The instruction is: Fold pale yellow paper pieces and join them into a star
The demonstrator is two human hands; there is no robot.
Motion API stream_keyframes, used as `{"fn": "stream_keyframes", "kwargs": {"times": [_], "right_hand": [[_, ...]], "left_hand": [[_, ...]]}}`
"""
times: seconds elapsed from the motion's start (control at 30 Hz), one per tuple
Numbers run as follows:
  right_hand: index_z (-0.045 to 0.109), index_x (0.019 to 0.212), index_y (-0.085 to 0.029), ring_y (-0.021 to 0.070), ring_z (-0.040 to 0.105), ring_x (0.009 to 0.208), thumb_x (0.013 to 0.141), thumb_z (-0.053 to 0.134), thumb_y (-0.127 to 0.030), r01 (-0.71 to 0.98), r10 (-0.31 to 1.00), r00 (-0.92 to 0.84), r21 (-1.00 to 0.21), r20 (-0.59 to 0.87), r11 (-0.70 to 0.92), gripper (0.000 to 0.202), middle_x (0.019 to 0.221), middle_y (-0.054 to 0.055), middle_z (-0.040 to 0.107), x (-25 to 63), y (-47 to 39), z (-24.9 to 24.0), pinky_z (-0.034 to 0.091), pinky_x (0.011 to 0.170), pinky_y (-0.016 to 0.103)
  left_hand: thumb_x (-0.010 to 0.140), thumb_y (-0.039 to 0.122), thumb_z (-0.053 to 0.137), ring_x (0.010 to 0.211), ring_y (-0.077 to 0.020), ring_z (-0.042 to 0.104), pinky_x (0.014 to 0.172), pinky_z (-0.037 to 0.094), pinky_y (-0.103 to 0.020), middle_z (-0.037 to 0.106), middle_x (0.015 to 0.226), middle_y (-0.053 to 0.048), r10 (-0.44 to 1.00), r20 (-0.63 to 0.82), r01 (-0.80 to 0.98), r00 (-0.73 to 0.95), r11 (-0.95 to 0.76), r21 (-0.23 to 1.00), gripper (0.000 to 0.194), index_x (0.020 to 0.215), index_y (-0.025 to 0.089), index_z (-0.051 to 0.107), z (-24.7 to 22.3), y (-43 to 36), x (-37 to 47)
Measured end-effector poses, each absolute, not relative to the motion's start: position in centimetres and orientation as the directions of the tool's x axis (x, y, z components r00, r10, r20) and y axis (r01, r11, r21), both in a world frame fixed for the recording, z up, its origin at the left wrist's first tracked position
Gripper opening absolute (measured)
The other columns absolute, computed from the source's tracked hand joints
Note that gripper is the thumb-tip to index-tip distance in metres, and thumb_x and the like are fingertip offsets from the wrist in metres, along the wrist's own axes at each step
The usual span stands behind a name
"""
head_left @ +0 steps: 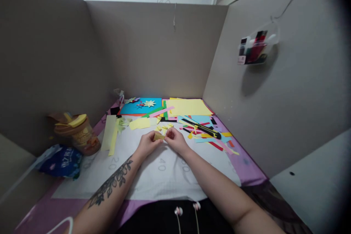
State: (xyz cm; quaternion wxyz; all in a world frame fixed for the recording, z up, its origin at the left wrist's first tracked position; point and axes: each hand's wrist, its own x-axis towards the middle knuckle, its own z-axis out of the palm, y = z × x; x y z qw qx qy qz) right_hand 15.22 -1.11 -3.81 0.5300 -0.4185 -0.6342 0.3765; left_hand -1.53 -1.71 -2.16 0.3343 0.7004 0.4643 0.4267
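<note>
A small piece of yellowish paper [159, 136] is held between my two hands over the white sheet. My left hand [148, 143] grips its left end, fingers closed. At its right end, the fingers of my right hand [175, 140] are pinched on the same piece. Just beyond my hands lie several small folded yellow paper pieces [163, 129]. Paper stars [149, 104], one pale yellow, rest on a blue sheet [157, 101] at the back. Right of my hands, a black and yellow utility knife [205, 129] lies on coloured paper strips [216, 146].
Yellow paper sheets [189, 107] lie at the back. Pale paper strips [109, 131] are on the left, near a brown cup with a yellow lid [82, 133] and a blue packet [62, 161]. Grey panels [159, 51] enclose the table. A clear container [255, 49] hangs on the right panel.
</note>
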Motion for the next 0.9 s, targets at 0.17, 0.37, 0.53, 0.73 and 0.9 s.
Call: {"fn": "stream_keyframes", "kwargs": {"times": [0.17, 0.37, 0.53, 0.73, 0.9], "right_hand": [[0.051, 0.075, -0.02, 0.0126, 0.049, 0.062, 0.072, 0.054, -0.016, 0.263, 0.894, -0.128, -0.854, 0.43, 0.449, 0.006, 0.069, -0.003, 0.052, 14.94, -1.45, -3.84, 0.04, 0.059, 0.024], [0.055, 0.084, -0.021, 0.0199, 0.054, 0.088, 0.076, 0.05, -0.009, 0.42, 0.728, -0.239, -0.608, 0.642, 0.674, 0.015, 0.087, 0.004, 0.058, 15.28, -1.59, -3.99, 0.045, 0.08, 0.033], [0.058, 0.083, -0.022, 0.0224, 0.053, 0.09, 0.084, 0.05, -0.014, 0.486, 0.699, -0.281, -0.53, 0.658, 0.695, 0.012, 0.087, 0.006, 0.06, 15.25, -1.69, -3.84, 0.044, 0.083, 0.036], [0.058, 0.08, -0.022, 0.0214, 0.054, 0.086, 0.084, 0.05, -0.017, 0.459, 0.739, -0.215, -0.602, 0.638, 0.653, 0.011, 0.082, 0.005, 0.061, 15.28, -1.59, -3.78, 0.043, 0.08, 0.035], [0.055, 0.074, -0.021, 0.0177, 0.053, 0.074, 0.079, 0.052, -0.016, 0.398, 0.81, -0.11, -0.721, 0.577, 0.567, 0.008, 0.074, 0.001, 0.058, 15.03, -1.51, -3.86, 0.042, 0.07, 0.03]], "left_hand": [[0.071, 0.026, 0.062, 0.065, -0.0143, 0.057, 0.058, 0.042, -0.022, 0.064, 0.071, 0.0, 0.935, 0.314, 0.414, 0.163, -0.353, 0.839, 0.013, 0.08, 0.016, 0.063, -2.09, -1.82, -1.39], [0.07, 0.025, 0.063, 0.059, -0.0115, 0.054, 0.053, 0.04, -0.02, 0.06, 0.066, 0.002, 0.97, 0.218, 0.239, 0.106, -0.238, 0.942, 0.013, 0.077, 0.015, 0.059, -1.95, -1.61, -1.35], [0.07, 0.027, 0.063, 0.062, -0.0131, 0.058, 0.057, 0.043, -0.022, 0.063, 0.069, 0.001, 0.971, 0.184, 0.123, 0.152, -0.203, 0.971, 0.015, 0.076, 0.015, 0.057, -2.15, -1.3, -1.36], [0.071, 0.028, 0.065, 0.065, -0.0134, 0.059, 0.06, 0.044, -0.023, 0.065, 0.074, 0.0, 0.951, 0.219, 0.129, 0.22, -0.251, 0.959, 0.021, 0.087, 0.015, 0.06, -2.47, -1.1, -1.65], [0.075, 0.028, 0.063, 0.068, -0.0147, 0.058, 0.061, 0.044, -0.024, 0.064, 0.076, -0.001, 0.928, 0.304, 0.276, 0.216, -0.357, 0.892, 0.017, 0.086, 0.015, 0.062, -2.59, -1.32, -1.71]]}}
